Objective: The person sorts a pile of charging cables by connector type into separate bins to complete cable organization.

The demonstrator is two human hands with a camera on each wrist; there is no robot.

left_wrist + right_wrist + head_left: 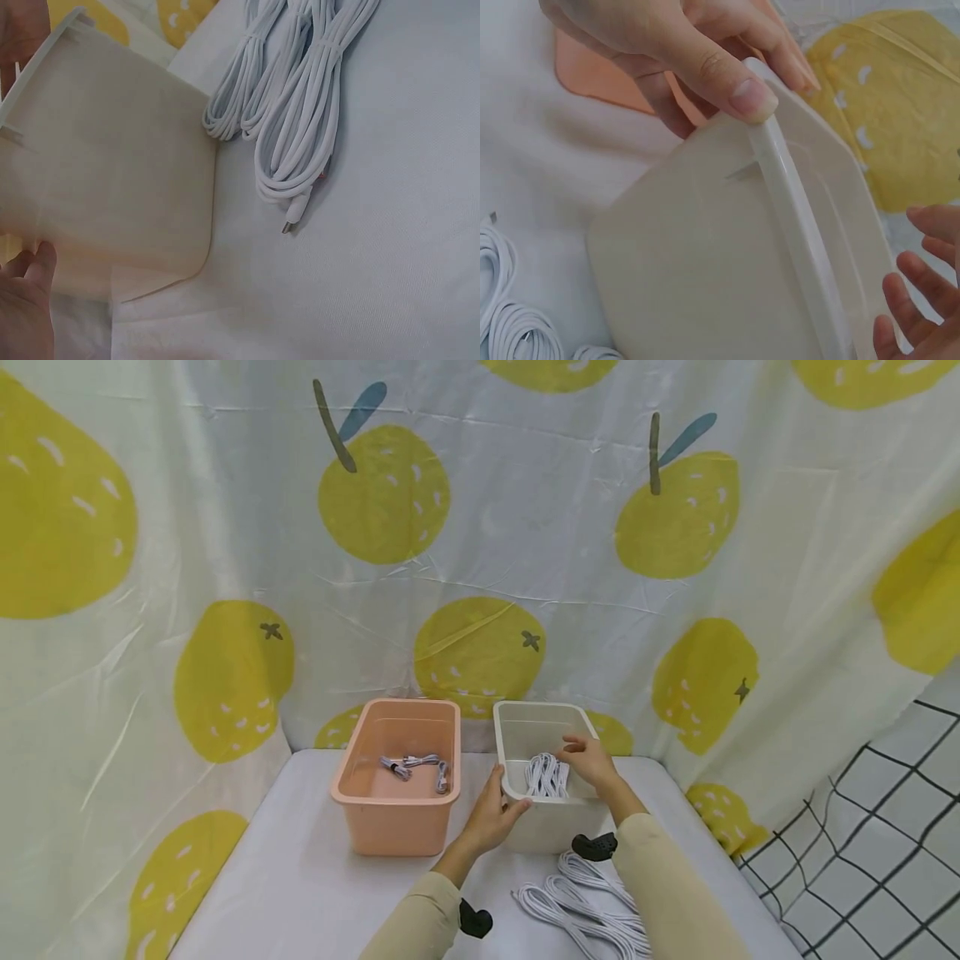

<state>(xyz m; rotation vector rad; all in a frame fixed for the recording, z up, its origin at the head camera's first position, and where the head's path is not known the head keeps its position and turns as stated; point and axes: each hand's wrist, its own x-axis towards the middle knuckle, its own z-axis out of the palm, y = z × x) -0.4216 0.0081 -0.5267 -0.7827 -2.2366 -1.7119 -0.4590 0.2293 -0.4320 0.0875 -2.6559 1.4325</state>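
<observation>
A white plastic bin [551,827] stands on the table with a coiled white cable bundle [547,777] inside it. My left hand [491,817] grips the bin's near left corner; in the right wrist view its thumb [750,99] lies over the rim and the fingers go down the outside. Above the bin's right side is my right hand [588,762], fingers loosely bent and apart, with nothing seen in them. Several more coiled white cables [581,906] lie on the table in front of the bin, one with a metal-tipped plug [296,212].
To the left stands a peach-coloured bin [397,828] holding several small tied grey cables [422,760]. Behind both bins hangs a fruit-printed curtain [517,485]. A black wire grid [862,835] is at the right of the table [300,868].
</observation>
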